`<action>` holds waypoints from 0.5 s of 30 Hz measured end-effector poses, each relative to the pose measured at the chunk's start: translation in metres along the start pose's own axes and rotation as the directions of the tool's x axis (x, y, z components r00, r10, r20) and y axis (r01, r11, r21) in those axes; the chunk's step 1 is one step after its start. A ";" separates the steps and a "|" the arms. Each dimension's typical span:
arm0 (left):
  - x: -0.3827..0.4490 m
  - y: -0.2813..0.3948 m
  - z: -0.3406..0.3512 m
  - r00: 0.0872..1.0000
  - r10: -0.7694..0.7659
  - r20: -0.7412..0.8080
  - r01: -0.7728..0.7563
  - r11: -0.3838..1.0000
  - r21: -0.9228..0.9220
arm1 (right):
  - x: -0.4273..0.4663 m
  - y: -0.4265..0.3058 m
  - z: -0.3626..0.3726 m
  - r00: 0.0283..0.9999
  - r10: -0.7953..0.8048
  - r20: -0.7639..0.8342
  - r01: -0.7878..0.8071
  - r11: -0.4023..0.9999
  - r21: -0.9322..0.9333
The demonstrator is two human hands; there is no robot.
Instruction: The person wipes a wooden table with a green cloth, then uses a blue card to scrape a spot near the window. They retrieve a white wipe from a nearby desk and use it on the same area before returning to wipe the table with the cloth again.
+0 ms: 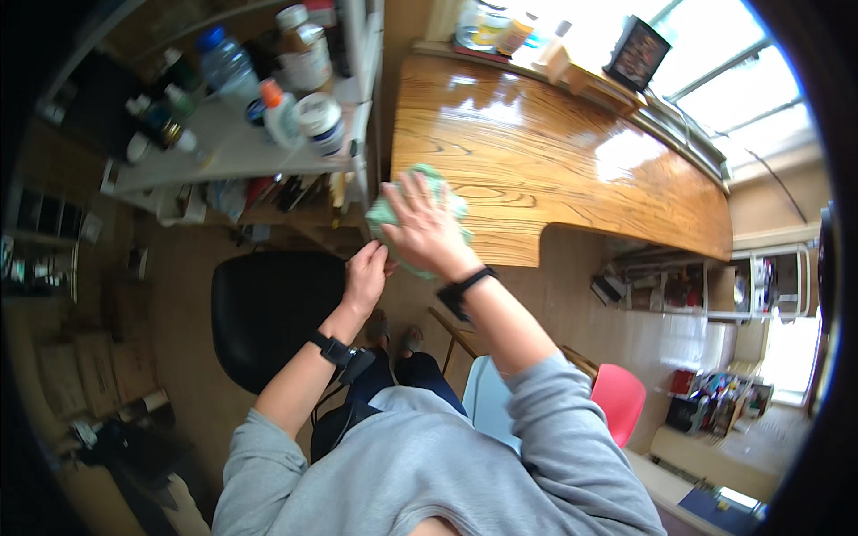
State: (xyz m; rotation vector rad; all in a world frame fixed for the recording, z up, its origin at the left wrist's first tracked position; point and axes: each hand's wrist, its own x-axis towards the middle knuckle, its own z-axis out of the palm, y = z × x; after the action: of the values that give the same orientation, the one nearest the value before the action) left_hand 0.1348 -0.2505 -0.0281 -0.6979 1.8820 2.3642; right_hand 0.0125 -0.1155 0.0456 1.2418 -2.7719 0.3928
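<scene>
My right hand (423, 224) lies flat, fingers spread, over a crumpled light green cloth (384, 214). It presses the cloth against the left end of a glossy wood-grain table (496, 201), near its front corner. Part of the cloth hangs past the table's edge. My left hand (366, 271) is just below and left of the cloth, its fingers curled together. Whether those fingertips pinch the cloth's edge cannot be made out. A dark band is on each wrist.
A white shelf unit (268, 159) with bottles and jars stands close on the left. Below it is a black chair (278, 315). A light blue chair (484, 395) and a red chair (618, 402) are at the right. Bottles and a picture frame (637, 53) line the windowsill.
</scene>
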 end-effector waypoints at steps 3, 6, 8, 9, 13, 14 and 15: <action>0.000 0.004 0.009 0.999 -0.042 -0.006 0.041 0.999 -0.023 | 0.030 0.015 0.004 0.995 -0.091 0.046 0.088 0.994 0.062; -0.001 0.015 0.014 0.999 -0.019 -0.044 0.022 0.998 0.063 | 0.012 0.072 -0.010 0.993 0.105 0.055 -0.106 0.994 0.009; -0.001 0.024 0.015 0.998 -0.049 -0.035 0.052 0.994 0.092 | -0.014 0.132 -0.030 0.944 0.322 0.079 -0.313 0.944 -0.105; 0.000 0.029 0.015 0.997 -0.070 -0.033 0.073 0.992 0.101 | -0.029 0.166 -0.043 0.927 0.369 0.060 -0.357 0.922 -0.151; 0.001 0.043 0.014 0.988 -0.156 0.017 0.153 0.983 0.105 | -0.085 0.261 -0.074 0.704 0.707 0.062 -0.680 0.697 -0.226; 0.001 0.046 0.013 0.985 -0.174 0.025 0.170 0.980 0.104 | -0.090 0.262 -0.067 0.656 0.755 0.002 -0.738 0.641 -0.209; 0.001 0.048 0.012 0.980 -0.195 0.035 0.191 0.977 0.094 | -0.093 0.257 -0.059 0.581 0.813 -0.044 -0.802 0.562 -0.203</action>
State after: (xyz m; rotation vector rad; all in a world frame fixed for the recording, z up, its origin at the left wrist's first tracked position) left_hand 0.1160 -0.2520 0.0175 -0.7752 1.7999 2.1453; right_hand -0.1179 0.1319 0.0350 -0.1767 -3.1503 0.0909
